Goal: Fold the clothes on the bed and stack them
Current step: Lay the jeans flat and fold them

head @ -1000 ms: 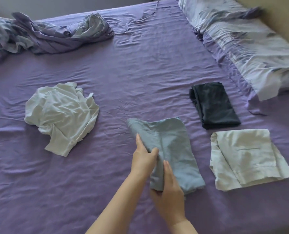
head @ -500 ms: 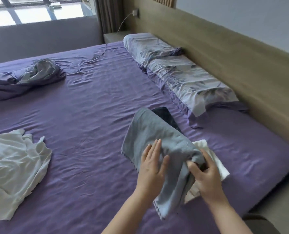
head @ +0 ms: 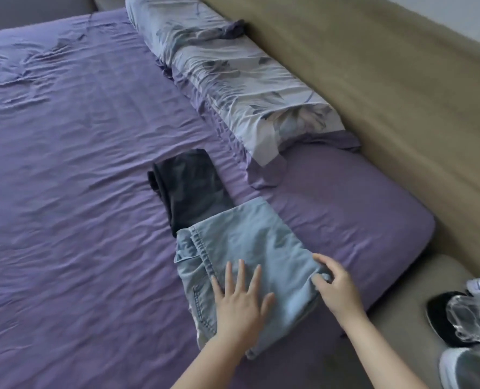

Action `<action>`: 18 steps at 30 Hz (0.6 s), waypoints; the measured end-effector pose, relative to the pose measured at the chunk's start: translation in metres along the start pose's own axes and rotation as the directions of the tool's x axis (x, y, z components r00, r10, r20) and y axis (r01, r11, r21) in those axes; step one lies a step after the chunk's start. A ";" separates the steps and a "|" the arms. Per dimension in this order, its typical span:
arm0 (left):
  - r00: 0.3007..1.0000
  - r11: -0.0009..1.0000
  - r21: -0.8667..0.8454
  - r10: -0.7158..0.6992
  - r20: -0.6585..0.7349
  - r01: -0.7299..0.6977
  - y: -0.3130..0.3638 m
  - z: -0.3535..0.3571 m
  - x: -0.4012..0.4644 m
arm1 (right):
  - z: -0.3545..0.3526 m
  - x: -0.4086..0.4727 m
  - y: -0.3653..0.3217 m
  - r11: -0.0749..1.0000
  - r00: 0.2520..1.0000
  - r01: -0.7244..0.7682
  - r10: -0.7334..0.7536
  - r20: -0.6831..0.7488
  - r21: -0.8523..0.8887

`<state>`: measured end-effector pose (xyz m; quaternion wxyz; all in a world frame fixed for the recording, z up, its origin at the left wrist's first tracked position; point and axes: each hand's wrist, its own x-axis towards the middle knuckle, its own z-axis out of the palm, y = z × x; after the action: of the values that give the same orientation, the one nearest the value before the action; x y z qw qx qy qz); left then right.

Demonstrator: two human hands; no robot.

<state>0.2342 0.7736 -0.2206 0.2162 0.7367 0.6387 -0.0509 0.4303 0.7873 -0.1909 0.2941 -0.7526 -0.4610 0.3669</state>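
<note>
Bed (head: pixel 78 178): covered by a wrinkled purple fitted sheet, filling most of the view. A tan padded headboard (head: pixel 387 94) runs along its right side.

Pillow (head: pixel 233 80): pale floral-print case, lying lengthwise against the headboard; a second, similar pillow sits beyond it, partly cut off at the top edge.

Folded light-blue denim garment (head: pixel 250 248): lies flat on the sheet near the bed's near right corner. Stitched seams and a hem band show along its left edge. Its far edge touches or slightly overlaps the dark garment; which of the two cannot be told. Whether anything lies beneath it cannot be told.

Folded dark garment (head: pixel 188 186): black or charcoal, lying flat on the sheet just beyond the denim piece, near the pillow's corner.

Left hand (head: pixel 240 301): palm down, fingers spread, pressed flat on the denim; it grips nothing.

Right hand (head: pixel 335 284): fingers curled and pinching the denim's right-hand edge fold.

Footwear (head: pixel 463 327): at the lower right, off the bed, a dark shoe, a clear item and a grey-and-white shoe, all blurred.

No brand, label or legible writing can be read on any item
</note>
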 end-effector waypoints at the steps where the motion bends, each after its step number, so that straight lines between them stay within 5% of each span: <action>1: 1.000 1.000 0.009 0.001 -0.003 -0.001 0.005 0.004 0.005 | -0.002 0.003 0.004 0.998 0.999 0.031 -0.030 0.020 -0.060; 5: 1.000 0.999 0.050 -0.015 0.009 0.015 0.018 0.015 0.022 | 0.006 0.016 0.010 0.925 0.981 0.190 -0.166 0.099 -0.328; 9: 1.000 0.998 0.064 0.013 -0.017 -0.012 0.011 0.032 0.027 | 0.033 0.027 0.025 0.653 0.930 0.363 -0.208 0.303 -0.665; 14: 0.982 0.970 0.168 0.183 -0.044 -0.174 -0.016 0.038 0.030 | 0.046 0.031 0.069 0.534 0.918 0.390 -0.164 0.360 -0.750; 18: 0.993 0.989 0.137 0.072 -0.091 -0.059 -0.021 0.027 0.035 | 0.048 0.044 0.043 0.484 0.884 0.464 -0.302 0.356 -0.741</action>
<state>0.2256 0.7967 -0.2627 0.1368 0.7717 0.6190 -0.0514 0.4244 0.8153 -0.2636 -0.0500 -0.6432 -0.7567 0.1053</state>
